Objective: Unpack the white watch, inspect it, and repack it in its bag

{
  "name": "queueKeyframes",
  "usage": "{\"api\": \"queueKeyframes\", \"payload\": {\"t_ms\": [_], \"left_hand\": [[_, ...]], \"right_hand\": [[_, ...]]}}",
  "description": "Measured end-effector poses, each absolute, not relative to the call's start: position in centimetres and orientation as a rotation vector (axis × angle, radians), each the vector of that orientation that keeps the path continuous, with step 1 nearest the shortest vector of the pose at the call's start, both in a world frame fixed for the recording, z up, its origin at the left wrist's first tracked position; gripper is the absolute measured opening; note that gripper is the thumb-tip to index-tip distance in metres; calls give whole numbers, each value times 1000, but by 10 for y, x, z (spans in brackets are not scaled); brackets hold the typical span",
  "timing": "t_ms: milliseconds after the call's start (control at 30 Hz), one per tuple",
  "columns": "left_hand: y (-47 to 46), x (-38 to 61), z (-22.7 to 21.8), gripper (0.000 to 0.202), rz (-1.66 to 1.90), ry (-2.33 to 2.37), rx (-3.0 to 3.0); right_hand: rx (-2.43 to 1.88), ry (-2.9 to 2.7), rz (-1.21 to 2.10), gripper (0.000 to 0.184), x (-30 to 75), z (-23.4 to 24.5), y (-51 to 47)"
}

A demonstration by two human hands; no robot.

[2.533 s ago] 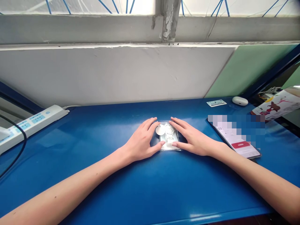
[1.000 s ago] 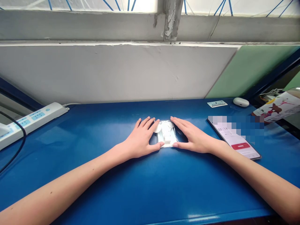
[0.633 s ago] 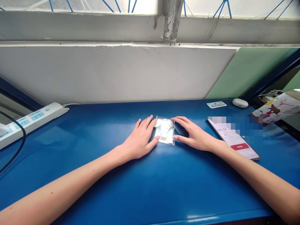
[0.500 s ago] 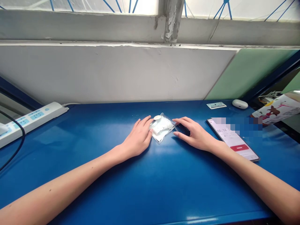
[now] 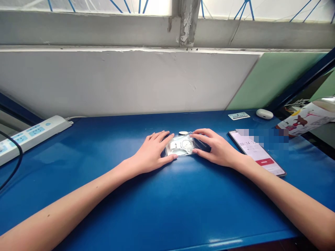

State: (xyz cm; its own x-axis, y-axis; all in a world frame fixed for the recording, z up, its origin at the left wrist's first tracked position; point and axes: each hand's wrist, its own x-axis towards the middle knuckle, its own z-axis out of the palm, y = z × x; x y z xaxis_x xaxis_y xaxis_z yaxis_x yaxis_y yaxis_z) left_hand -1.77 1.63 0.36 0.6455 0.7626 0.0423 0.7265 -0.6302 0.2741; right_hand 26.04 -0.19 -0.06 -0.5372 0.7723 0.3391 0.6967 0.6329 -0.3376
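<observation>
A small clear plastic bag (image 5: 181, 146) with white parts inside lies crosswise on the blue table (image 5: 167, 202). My left hand (image 5: 151, 153) holds its left end, with curved fingers along the edge and the thumb at the front. My right hand (image 5: 213, 148) pinches its right end between bent fingers and thumb. A small round white disc (image 5: 183, 132) shows just behind the bag, and I cannot tell whether it is inside it.
A phone (image 5: 258, 153) with a lit screen lies right of my right hand. Farther back are a white label card (image 5: 238, 115) and a white earbud case (image 5: 264, 113). A white power strip (image 5: 31, 134) and black cable sit at the left, a printed packet (image 5: 306, 120) at the right.
The bag lay lengthwise and flat between my flat hands. Both hands tilted it up and turned it, and it now lies crosswise with my fingers closed on its ends.
</observation>
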Motion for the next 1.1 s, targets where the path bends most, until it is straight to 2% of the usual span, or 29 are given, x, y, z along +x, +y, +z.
{"api": "queueKeyframes", "payload": {"t_ms": [100, 233, 600, 1100], "left_hand": [[21, -22, 7, 71, 218, 1158, 2673], [23, -22, 4, 74, 297, 1154, 2676], [21, -20, -1, 85, 383, 1164, 2687], [21, -19, -4, 88, 390, 1190, 2692]], "right_hand": [[-1173, -2482, 306, 63, 261, 0, -2], [-1201, -2508, 365, 69, 262, -1, -1], [-1264, -2507, 421, 71, 264, 1, -1], [-1279, -2533, 520, 78, 273, 0, 6]]}}
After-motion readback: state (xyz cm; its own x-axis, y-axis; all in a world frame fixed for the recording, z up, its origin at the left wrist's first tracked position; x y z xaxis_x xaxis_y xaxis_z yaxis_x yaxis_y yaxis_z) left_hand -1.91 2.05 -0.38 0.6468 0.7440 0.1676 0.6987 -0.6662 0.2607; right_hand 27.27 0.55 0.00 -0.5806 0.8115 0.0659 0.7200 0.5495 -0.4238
